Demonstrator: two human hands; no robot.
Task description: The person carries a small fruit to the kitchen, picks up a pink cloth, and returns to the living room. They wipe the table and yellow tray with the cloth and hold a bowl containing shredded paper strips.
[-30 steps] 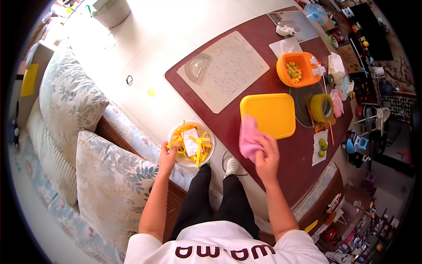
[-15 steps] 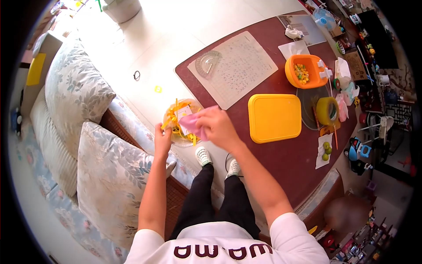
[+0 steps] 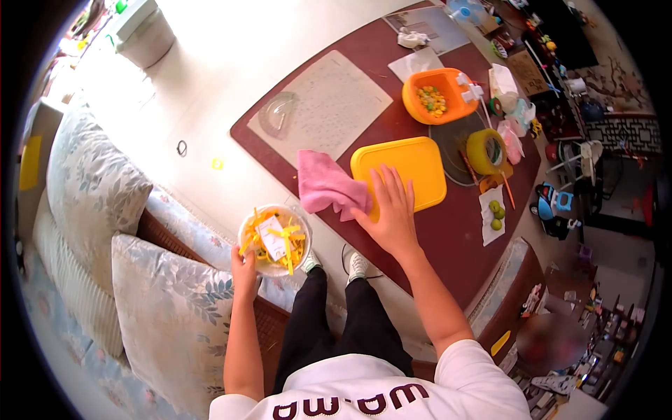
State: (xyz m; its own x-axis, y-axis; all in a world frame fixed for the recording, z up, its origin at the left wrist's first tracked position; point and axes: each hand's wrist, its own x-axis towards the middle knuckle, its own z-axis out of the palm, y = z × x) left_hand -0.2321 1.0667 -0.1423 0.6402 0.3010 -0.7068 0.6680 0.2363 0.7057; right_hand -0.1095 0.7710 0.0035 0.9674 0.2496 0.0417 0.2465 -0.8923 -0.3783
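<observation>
My left hand (image 3: 244,271) grips the edge of a clear round plastic bowl (image 3: 306,241), held beside the table. Curled yellow strips (image 3: 292,257) and a white paper card (image 3: 271,236) lie in the bowl. Over the yellow rectangular lid (image 3: 425,164) my right hand (image 3: 393,220) is spread with fingers apart, holding nothing. A crumpled pink cloth (image 3: 325,183) lies on the table to the left of the lid, close by my right thumb. Whether my right fingertips press on the lid I cannot tell.
On the dark red table (image 3: 448,259) are an orange container (image 3: 458,105) with yellow and green pieces, a tape roll (image 3: 483,152), small green fruits (image 3: 496,215) on tissue, and a written sheet (image 3: 336,112) under a protractor (image 3: 278,115). A cushioned sofa (image 3: 171,294) stands left.
The pink cloth has gone from my right hand onto the table. My right hand has moved right, to the yellow lid, and opened. The bowl is now raised in my left hand.
</observation>
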